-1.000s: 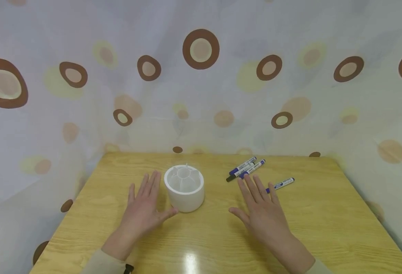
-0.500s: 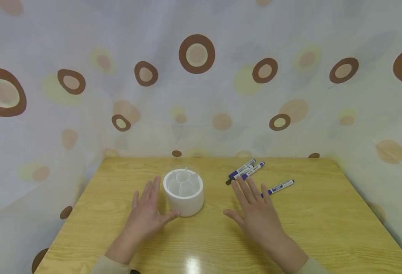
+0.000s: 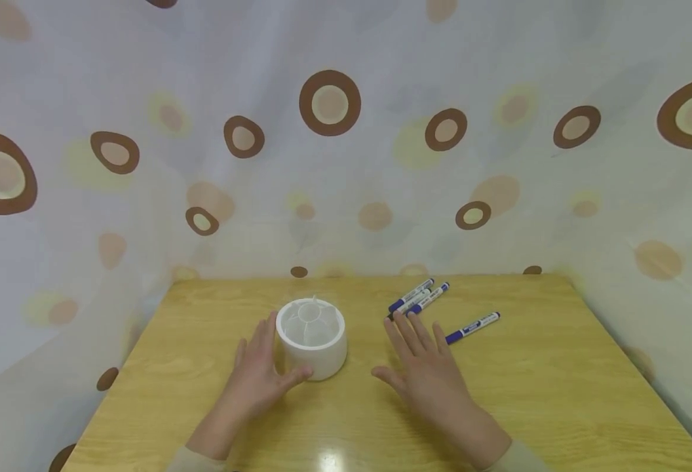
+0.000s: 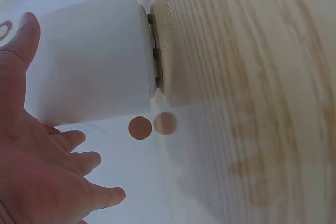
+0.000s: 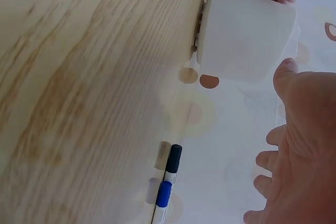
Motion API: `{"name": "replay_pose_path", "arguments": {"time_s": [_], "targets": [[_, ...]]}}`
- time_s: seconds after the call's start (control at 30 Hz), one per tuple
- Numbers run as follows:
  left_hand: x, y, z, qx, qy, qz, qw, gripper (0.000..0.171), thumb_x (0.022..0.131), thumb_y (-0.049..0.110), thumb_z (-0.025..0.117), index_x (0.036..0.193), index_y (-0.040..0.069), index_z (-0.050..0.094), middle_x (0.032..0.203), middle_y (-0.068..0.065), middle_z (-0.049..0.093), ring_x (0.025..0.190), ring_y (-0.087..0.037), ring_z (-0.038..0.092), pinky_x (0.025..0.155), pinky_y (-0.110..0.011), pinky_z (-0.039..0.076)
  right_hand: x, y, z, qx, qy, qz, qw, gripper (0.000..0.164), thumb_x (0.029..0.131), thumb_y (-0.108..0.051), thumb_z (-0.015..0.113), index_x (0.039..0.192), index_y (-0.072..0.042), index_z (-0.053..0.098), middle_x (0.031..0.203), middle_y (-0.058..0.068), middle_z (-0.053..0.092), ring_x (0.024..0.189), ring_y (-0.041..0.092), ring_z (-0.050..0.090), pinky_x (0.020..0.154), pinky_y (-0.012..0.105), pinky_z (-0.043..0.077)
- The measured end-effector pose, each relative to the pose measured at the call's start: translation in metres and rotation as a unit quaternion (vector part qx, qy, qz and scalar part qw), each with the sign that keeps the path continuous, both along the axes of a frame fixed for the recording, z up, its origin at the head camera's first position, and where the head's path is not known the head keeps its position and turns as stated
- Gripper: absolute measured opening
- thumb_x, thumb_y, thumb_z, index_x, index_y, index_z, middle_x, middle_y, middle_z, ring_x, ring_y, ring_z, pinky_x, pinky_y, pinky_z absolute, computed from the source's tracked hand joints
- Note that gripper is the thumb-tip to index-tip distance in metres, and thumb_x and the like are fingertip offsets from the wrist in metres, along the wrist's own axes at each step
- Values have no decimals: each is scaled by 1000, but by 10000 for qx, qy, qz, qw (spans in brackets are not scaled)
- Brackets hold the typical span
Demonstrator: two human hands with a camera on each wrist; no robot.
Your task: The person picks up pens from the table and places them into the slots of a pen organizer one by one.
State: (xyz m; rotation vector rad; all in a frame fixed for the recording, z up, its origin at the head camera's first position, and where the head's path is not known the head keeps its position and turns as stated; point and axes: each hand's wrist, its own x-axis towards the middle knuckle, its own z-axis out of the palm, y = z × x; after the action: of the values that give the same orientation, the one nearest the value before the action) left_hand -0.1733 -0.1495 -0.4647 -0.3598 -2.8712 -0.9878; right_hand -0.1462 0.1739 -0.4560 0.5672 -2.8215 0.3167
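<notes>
A round white desk organizer (image 3: 321, 360) with clear dividers inside stands on the wooden table, left of centre in the head view. Close at its left side is my left hand (image 3: 254, 377), fingers extended behind and thumb in front of the wall; whether the skin touches it I cannot tell. My right hand (image 3: 433, 379) is spread, holding nothing, to the right of the organizer with a gap between. Its fingertips overlap the near ends of a small pile of markers in the head view. The left wrist view shows the organizer's wall (image 4: 94, 59) beside my thumb.
Several markers, including a blue-capped marker (image 3: 434, 296), lie in a pile at the table's back right. Another blue-capped marker (image 3: 472, 327) lies apart, farther right. Behind the table (image 3: 558, 393) hangs a pale curtain (image 3: 381, 164) with brown rings.
Both hands have shifted inward: my left hand is closer around the organizer, and my right has come left toward it. The head view has tilted up slightly. Organizer and markers stay in place.
</notes>
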Motion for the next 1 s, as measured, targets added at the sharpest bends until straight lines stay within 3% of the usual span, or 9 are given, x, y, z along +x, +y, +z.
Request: {"name": "replay_pose_path", "arguments": {"time_s": [0.13, 0.37, 0.6, 0.8, 1.0], "targets": [[-3, 3, -3, 509, -49, -96, 9986, 125, 86, 50, 95, 175, 7, 18, 177, -24, 30, 160, -51, 30, 127, -79, 7, -2, -2, -3, -21, 24, 13, 10000, 87, 108, -58, 63, 173, -8, 34, 179, 15, 29, 165, 40, 24, 132, 69, 12], [-5, 8, -4, 1197, -349, 126, 9921, 125, 84, 46, 97, 175, 15, 18, 165, -22, 50, 148, -59, 42, 117, -83, 33, -6, -7, -4, -121, 27, 93, 9999, 83, 108, -54, 65, 171, -7, 39, 177, 14, 35, 164, 41, 27, 131, 70, 15], [-10, 17, -7, 2095, -449, -2, 9768, 131, 84, 39, 99, 175, 6, 10, 169, -26, 43, 155, -51, 39, 125, -76, 25, -5, -7, -1, 29, 47, 18, 10000, 80, 108, -52, 66, 169, -6, 43, 175, 15, 39, 163, 40, 30, 131, 68, 19], [-13, 24, -6, 2431, -580, 125, 9682, 131, 86, 36, 98, 176, 9, 6, 167, -27, 42, 151, -51, 44, 125, -74, 28, -7, -3, -4, 187, 249, 9, 9995, 80, 108, -52, 68, 168, -5, 44, 173, 16, 42, 161, 39, 35, 130, 69, 23], [-15, 30, -1, 2458, -533, 143, 9677, 127, 86, 39, 97, 175, 7, 11, 160, -27, 49, 144, -49, 52, 121, -73, 37, -8, 4, -6, 258, 219, -61, 9994, 79, 108, -50, 68, 168, -5, 44, 173, 16, 42, 162, 39, 34, 130, 68, 23]]}}
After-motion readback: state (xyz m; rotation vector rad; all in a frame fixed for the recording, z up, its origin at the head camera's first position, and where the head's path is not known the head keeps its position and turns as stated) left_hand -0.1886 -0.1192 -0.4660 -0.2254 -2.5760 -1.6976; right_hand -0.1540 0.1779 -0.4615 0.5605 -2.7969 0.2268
